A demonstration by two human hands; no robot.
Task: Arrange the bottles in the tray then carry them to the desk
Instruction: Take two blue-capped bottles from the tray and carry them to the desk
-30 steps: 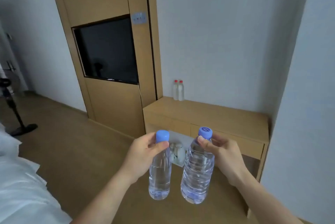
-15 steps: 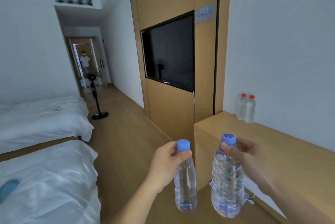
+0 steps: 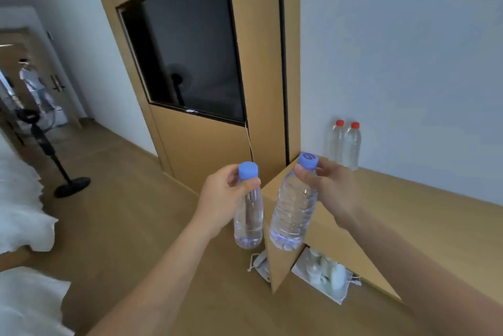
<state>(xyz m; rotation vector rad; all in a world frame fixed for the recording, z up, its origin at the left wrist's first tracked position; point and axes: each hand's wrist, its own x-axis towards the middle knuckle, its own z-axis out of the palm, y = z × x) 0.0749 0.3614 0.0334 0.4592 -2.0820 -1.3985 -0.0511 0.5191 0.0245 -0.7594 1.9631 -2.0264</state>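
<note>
My left hand grips the neck of a slim clear bottle with a plain blue cap. My right hand pinches the neck of a wider ribbed clear bottle whose blue cap bears a mark. Both bottles hang upright, side by side, in the air by the left corner of the wooden desk. Two red-capped bottles stand on the desk against the white wall. A white tray holding cups and small items sits low under the desk.
A wooden wall panel with a dark TV screen rises left of the desk. A black standing fan is on the wooden floor, white beds at the left edge. A person stands in the far hallway.
The view swung left and then back toward the desk while drawing closer to it. Both hands kept hold of their bottles at the same height.
</note>
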